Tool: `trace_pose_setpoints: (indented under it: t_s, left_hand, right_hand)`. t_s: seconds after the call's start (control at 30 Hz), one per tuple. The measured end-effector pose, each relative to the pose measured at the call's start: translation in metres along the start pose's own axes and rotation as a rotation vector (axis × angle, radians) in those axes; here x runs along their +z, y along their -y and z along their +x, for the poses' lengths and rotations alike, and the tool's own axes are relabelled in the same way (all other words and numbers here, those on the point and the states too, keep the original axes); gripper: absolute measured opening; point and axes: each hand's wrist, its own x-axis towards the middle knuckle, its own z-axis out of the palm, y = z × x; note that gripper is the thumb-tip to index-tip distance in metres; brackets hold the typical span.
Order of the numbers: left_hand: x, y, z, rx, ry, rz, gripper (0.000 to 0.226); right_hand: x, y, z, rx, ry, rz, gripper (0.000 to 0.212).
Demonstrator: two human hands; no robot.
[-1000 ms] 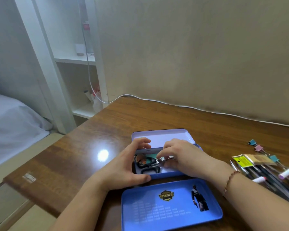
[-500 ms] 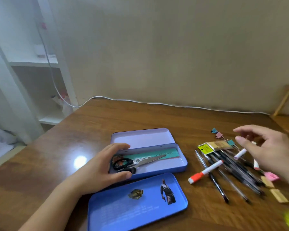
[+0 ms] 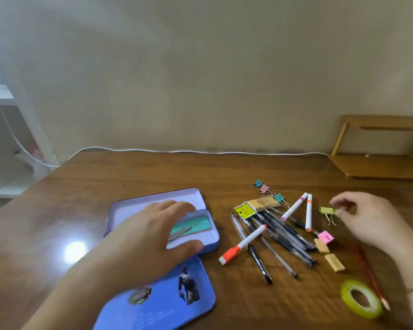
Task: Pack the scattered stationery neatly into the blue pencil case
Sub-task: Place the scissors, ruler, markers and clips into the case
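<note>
Since the earlier frame, the right hand (image 3: 365,220) has travelled further right, from above the pens to the olive-green metal binder clip (image 3: 327,211). Its fingers are curled, and thumb and fingertips close in on the clip; blur prevents confirming contact, so the state of this grip cannot be told. The left hand (image 3: 150,236) remains at the tin, fingers spread and relaxed across the tray, thumb against its near wall.

Blue rectangular metal pencil case tray (image 3: 211,244): sits on the brown wooden bench (image 3: 141,172), left of centre. It holds one teal plastic ruler (image 3: 196,224) and one pair of scissors, of which only the steel blade (image 3: 180,233) shows past the left hand. One pale lilac inner tray (image 3: 153,201) lies touching behind it. One blue lid (image 3: 162,308) with printed figures lies face up in front.

Loose items to the right of the case:
- Binder clips: four in total. Two teal (image 3: 258,182) and one pink (image 3: 264,188) lie in a row at the far end; the olive one lies apart, at the right hand.
- White markers: three, capped orange (image 3: 242,244), pink (image 3: 293,207) and orange (image 3: 308,215).
- Dark pens (image 3: 284,234): one overlapping pile; count unclear.
- One yellow-labelled packet (image 3: 255,207) resting on the pile.
- One pink eraser (image 3: 326,236).
- Two tan blocks (image 3: 334,263).
- One red pencil (image 3: 370,275).
- One yellow-green tape roll (image 3: 360,298) at the near right.
</note>
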Motion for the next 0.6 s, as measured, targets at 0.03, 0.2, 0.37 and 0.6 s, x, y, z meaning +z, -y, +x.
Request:
trace_pose_setpoints:
  t_s: [0.03,0.2,0.37,0.6]
  left_hand:
    - [0.008,-0.022,0.004,0.061,0.012,0.002,0.056]
    - [0.052,-0.088,0.045,0.069,-0.033,0.204,0.020]
    - [0.074,-0.074,0.050,-0.074,0.026,0.329,0.021]
    - [0.079,-0.068,0.045,-0.073,-0.164,0.202,0.016]
  right_hand:
    - [-0.002,-0.004,0.001,0.012,0.028,0.002,0.017]
    - [-0.001,-0.005,0.000,0.000,0.062,0.073,0.017]
    - [0.017,0.030,-0.019,-0.320,-0.018,0.239,0.015]
    - [0.042,0.066,-0.048,-0.817,0.039,0.102,0.031]
